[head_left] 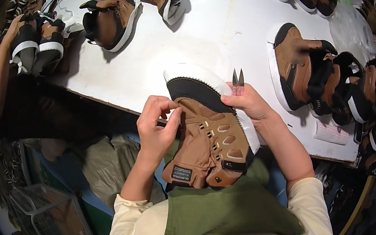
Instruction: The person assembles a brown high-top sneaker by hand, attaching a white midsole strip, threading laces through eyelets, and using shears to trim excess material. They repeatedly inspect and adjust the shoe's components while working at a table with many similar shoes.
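Note:
A brown and black boot (209, 135) with a white sole lies toe-away over the near edge of the white table (200, 32), resting against my green apron. My left hand (158, 123) pinches at the boot's left side near the lace loops, fingers closed on something too small to see. My right hand (248, 102) grips the boot's right edge near the toe and holds small metal thread snips (238, 79), whose blades point up and away from me.
Several more brown boots lie on the table: two at the back left (110, 18), a row at the right (321, 74). Another person's arm (0, 75) at the left holds a pair of boots (38, 44). A wire basket (52, 214) stands below left.

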A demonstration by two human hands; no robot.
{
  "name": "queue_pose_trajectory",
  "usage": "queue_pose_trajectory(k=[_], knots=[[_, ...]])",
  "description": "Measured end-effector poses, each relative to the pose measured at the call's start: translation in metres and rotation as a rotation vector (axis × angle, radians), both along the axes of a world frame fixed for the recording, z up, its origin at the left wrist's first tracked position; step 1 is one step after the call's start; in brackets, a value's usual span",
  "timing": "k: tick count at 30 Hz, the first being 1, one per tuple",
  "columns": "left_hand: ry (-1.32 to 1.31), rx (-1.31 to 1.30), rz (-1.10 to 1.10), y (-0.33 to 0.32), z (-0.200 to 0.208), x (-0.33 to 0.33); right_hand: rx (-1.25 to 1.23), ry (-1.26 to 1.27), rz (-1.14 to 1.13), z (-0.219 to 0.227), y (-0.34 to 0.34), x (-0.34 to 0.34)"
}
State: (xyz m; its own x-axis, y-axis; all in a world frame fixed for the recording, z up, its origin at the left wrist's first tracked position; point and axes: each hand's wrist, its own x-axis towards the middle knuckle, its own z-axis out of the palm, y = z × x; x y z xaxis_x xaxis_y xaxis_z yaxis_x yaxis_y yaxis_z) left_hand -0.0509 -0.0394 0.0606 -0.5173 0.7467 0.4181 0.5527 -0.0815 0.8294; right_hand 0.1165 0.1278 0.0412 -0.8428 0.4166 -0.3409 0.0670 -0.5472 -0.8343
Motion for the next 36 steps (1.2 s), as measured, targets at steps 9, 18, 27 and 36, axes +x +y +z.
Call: queue_pose_trajectory(k=[9,18,27,36], knots=[[0.272,0.086,0.044,0.012,-0.004,0.009,-0.032,0.03,0.004,0.002,-0.002,-0.002],[0.304,0.138,-0.001,0.007,-0.009,0.008,-0.021,0.034,0.007,-0.004,0.001,0.0],[0.224,0.02,0.047,0.012,0.0,0.006,0.03,-0.019,-0.031,0.008,-0.004,-0.001],[0.524,-0.066,-0.003,0.01,0.021,-0.003,0.168,0.045,0.02,0.035,-0.019,-0.003]])
